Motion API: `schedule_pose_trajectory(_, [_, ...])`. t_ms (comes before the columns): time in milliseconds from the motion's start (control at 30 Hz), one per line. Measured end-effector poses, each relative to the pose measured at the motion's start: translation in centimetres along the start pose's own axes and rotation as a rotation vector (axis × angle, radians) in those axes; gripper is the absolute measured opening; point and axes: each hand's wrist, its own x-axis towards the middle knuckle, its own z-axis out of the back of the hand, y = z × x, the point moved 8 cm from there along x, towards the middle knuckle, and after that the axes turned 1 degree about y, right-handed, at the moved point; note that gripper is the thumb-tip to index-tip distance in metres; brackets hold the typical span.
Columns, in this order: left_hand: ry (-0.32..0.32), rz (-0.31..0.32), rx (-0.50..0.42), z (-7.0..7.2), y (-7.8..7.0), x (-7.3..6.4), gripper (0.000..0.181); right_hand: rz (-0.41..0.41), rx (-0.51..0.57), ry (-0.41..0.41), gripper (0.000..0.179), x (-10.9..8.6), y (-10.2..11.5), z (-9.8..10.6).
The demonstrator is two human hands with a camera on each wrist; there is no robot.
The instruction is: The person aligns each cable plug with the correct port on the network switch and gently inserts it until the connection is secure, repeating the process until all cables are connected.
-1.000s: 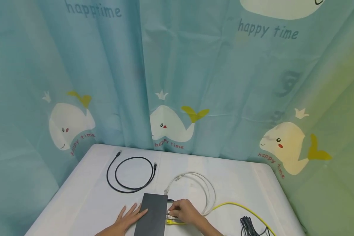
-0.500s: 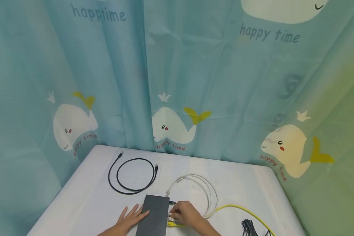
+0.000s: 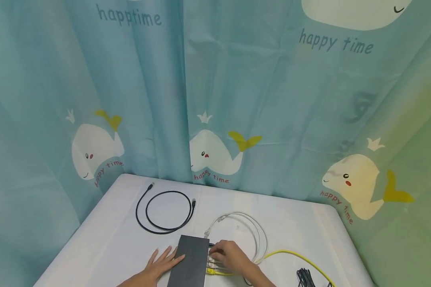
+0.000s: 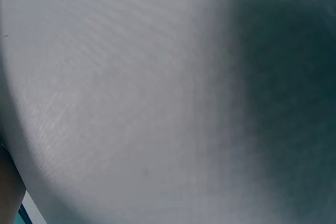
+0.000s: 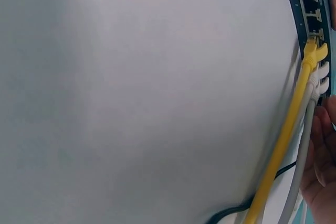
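Note:
A dark grey network switch (image 3: 188, 261) lies near the table's front edge. My left hand (image 3: 161, 266) rests at its left side, fingers spread, fingertips on its top. At its port side, my right hand (image 3: 231, 257) has curled fingers with the tips together, just below a black plug (image 3: 211, 244). What lies between those fingertips is hidden; I cannot tell if they pinch a plug. In the right wrist view, a yellow network cable plug (image 5: 311, 55) sits in a port, beside two whitish plugs (image 5: 323, 77). Several ports (image 5: 310, 3) above it hold nothing.
A coiled black network cable (image 3: 147, 227) lies at the back left. A pale grey coiled cable (image 3: 263, 239) loops behind my right hand. The yellow cable (image 3: 301, 258) runs off to the right, past a bundled black cord (image 3: 304, 277). A curtain (image 3: 158, 99) hangs behind the white table (image 3: 291, 223).
The right hand's fingertips have shifted slightly along the port side toward the black plug, uncovering the whitish plugs more. The left hand stays on the switch. The whole head view has shifted a little.

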Motion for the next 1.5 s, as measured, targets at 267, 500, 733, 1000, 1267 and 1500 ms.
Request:
schedule_pose_trajectory(267, [-0.015, -0.007, 0.026, 0.0, 0.1, 0.0, 0.084, 0.043, -0.019, -0.153, 0.008, 1.0, 0.1, 1.7])
schedule_pose_trajectory(500, [-0.026, -0.015, 0.024, 0.1, -0.1, -0.1, 0.082, 0.062, -0.022, -0.244, 0.011, 1.8, 0.3, 2.3])
schedule_pose_trajectory(733, [0.01, 0.036, 0.043, -0.2, 0.2, -0.2, 0.079, 0.093, -0.058, -0.287, 0.01, 3.2, 1.0, 2.4])
schedule_pose_trajectory(1000, [0.033, 0.057, 0.045, -0.1, 0.1, -0.2, 0.079, 0.098, -0.099, -0.312, 0.01, 5.3, 1.6, 2.1])
schedule_pose_trajectory(1267, [0.049, 0.05, 0.07, -0.2, 0.4, -0.1, 0.079, 0.099, -0.121, -0.337, 0.007, 6.7, 1.7, 2.1])
schedule_pose_trajectory(1500, [0.041, 0.048, 0.091, -0.3, 0.8, -0.1, 0.079, 0.056, -0.141, -0.344, 0.008, 8.0, 1.4, 2.0])
